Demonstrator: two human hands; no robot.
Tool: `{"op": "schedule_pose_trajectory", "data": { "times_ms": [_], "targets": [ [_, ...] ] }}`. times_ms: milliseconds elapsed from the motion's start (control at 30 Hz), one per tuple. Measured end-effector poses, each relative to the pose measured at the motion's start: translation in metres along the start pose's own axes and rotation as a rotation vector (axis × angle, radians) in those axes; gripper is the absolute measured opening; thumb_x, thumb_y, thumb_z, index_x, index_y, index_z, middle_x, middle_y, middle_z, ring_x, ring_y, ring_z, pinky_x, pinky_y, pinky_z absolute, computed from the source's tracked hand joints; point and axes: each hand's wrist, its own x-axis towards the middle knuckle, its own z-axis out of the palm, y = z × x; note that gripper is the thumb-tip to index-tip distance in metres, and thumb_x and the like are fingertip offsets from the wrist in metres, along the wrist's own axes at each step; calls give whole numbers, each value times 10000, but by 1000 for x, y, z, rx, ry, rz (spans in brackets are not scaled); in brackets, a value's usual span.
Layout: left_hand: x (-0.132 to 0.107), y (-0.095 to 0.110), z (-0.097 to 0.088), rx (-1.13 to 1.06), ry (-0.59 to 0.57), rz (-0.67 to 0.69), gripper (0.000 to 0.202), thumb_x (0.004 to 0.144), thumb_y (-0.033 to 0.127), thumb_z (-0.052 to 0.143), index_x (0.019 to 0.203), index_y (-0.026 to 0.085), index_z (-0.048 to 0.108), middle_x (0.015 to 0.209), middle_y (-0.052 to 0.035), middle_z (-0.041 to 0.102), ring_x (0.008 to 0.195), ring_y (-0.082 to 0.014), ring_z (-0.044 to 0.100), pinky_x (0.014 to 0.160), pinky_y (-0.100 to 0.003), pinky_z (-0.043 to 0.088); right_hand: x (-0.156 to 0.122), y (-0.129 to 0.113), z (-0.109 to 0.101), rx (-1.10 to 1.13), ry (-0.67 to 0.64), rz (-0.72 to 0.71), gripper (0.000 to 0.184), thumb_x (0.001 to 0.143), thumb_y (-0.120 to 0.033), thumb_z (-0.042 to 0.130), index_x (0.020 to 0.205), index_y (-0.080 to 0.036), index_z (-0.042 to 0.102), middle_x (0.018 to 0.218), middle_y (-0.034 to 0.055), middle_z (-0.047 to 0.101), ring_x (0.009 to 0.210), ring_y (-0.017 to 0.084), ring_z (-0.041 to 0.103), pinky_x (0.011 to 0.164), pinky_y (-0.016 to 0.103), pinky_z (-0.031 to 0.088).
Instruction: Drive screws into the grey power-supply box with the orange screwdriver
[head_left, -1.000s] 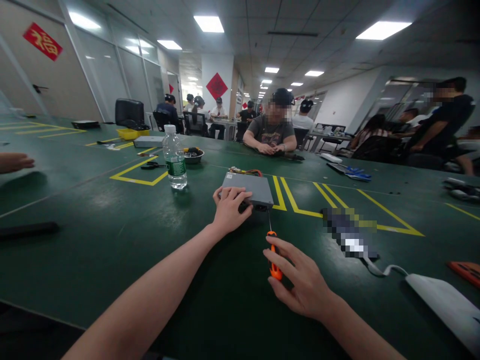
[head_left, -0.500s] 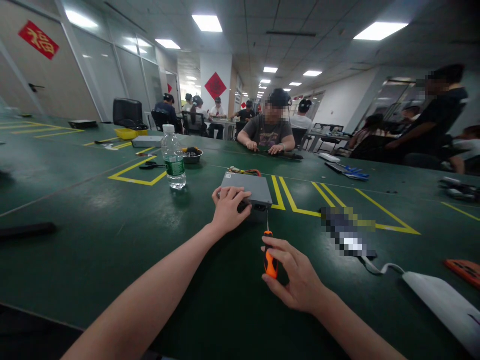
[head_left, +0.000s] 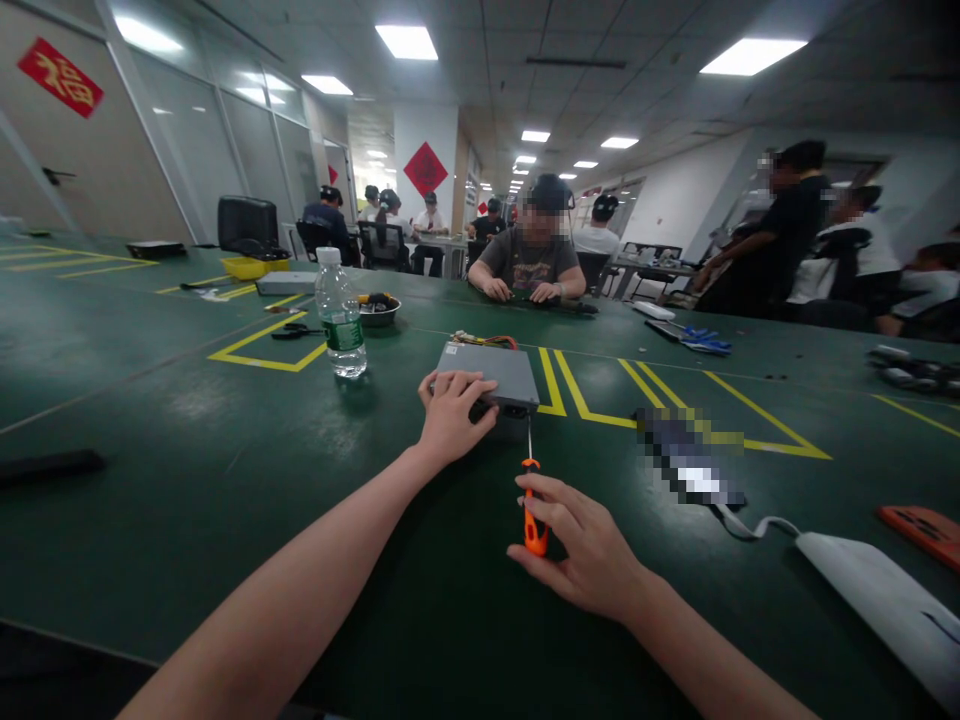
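A grey metal computer power supply [head_left: 504,372] lies on the green table, with coloured wires at its far edge and a socket in its near face. My left hand [head_left: 456,412] is closed over its left near corner, fingers on the top and thumb along the near side. My right hand [head_left: 585,540] holds the orange and black handle of a screwdriver [head_left: 533,520] between fingers and thumb. The shaft points away from me, and its tip meets the near right corner of the power supply. Whatever the tip touches is too small to make out.
Left of the power supply stands a water bottle [head_left: 342,320], with a metal bowl [head_left: 381,312] of tools behind it. To the right lie a blurred-out phone [head_left: 686,455], a white corded device [head_left: 877,590] and an orange case [head_left: 922,530]. A person [head_left: 529,260] sits opposite.
The screwdriver handle has turned a little in my right hand, its colour pattern now different, and my thumb has shifted left. My left hand stays on the power supply. The view has shifted slightly.
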Motion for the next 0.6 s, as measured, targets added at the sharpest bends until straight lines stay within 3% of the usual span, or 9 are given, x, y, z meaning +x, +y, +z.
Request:
{"op": "schedule_pose_trajectory", "data": {
  "times_ms": [233,433,600],
  "targets": [
    [-1,0,-1,6,-1,10,286,775,339,568,1061,315,572,1116,1,581,1096,-224,429,998,-448,184,0,-1,-4,-56,-98,7,344,853,-353,490,1142,-168,474,1155,163,526,942,241,588,715,380,526],
    [-1,0,-1,13,-1,4,297,770,343,574,1065,313,570,1134,-1,574,1104,-224,425,999,-448,188,3,-5,-4,-52,44,-85,293,837,-280,484,1089,-133,506,1081,161,562,908,218,590,716,347,521],
    [-1,-1,0,11,3,5,296,769,342,576,1063,315,566,1137,6,577,1103,-219,426,1005,-449,176,10,-9,2,-42,-31,-147,298,841,-277,479,1087,-115,523,1111,178,555,950,226,580,745,344,521]
  ]
}}
